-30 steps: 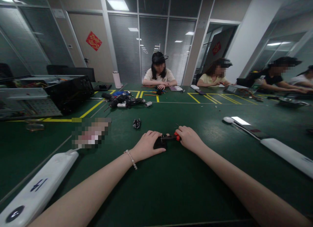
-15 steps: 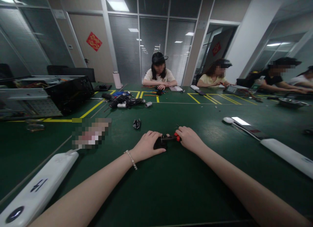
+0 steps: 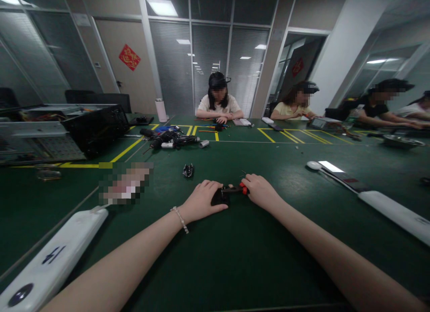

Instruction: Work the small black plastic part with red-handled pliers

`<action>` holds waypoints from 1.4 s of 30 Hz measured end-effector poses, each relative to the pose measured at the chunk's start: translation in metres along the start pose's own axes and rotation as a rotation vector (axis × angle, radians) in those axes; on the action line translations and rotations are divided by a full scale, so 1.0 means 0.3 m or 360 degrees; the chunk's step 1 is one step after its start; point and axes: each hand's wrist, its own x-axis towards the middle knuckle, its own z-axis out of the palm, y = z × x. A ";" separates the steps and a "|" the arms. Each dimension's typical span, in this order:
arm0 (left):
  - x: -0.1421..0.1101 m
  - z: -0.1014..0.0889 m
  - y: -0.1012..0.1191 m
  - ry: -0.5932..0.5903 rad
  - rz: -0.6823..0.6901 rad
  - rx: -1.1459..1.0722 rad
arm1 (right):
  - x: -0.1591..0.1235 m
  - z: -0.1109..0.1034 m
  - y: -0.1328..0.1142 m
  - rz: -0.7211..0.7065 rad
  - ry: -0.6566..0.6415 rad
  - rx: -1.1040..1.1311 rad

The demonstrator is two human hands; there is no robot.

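Note:
My left hand point(image 3: 203, 201) is closed around a small black block-like part point(image 3: 220, 197) on the green table point(image 3: 215, 258), its thumb along the near side. From the right, my right hand point(image 3: 261, 189) grips the red-and-black handles of a pair of pliers point(image 3: 237, 189). Their dark jaws point left and reach the top of the black part; the exact contact is too small to make out. A thin wire end shows above my right fingers. Beyond my left hand, apart from it, lies a small black-and-silver component point(image 3: 188, 170).
An opened computer case point(image 3: 67, 132) stands at the far left. A power drill point(image 3: 157, 139) lies among tangled cables. White power banks point(image 3: 53, 258) flank my forearms, one each side, the right one point(image 3: 393, 211) near a phone. Several people sit across the table; a pink bottle point(image 3: 161, 110) stands behind.

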 end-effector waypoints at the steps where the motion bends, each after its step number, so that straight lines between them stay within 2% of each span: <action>1: 0.000 -0.001 0.000 0.0000 -0.0003 -0.0003 | 0.000 0.001 0.000 0.0004 0.0003 0.0001; 19: -0.001 -0.002 -0.006 -0.0019 -0.0013 -0.0031 | -0.001 0.006 0.008 -0.0054 0.0061 0.0024; 30: 0.000 0.001 -0.006 0.0005 0.0015 -0.0006 | 0.000 0.005 0.000 0.0010 0.0018 -0.0015; 42: 0.000 -0.001 -0.007 -0.0019 -0.0009 -0.0021 | 0.002 0.003 0.006 -0.0035 0.0001 0.0006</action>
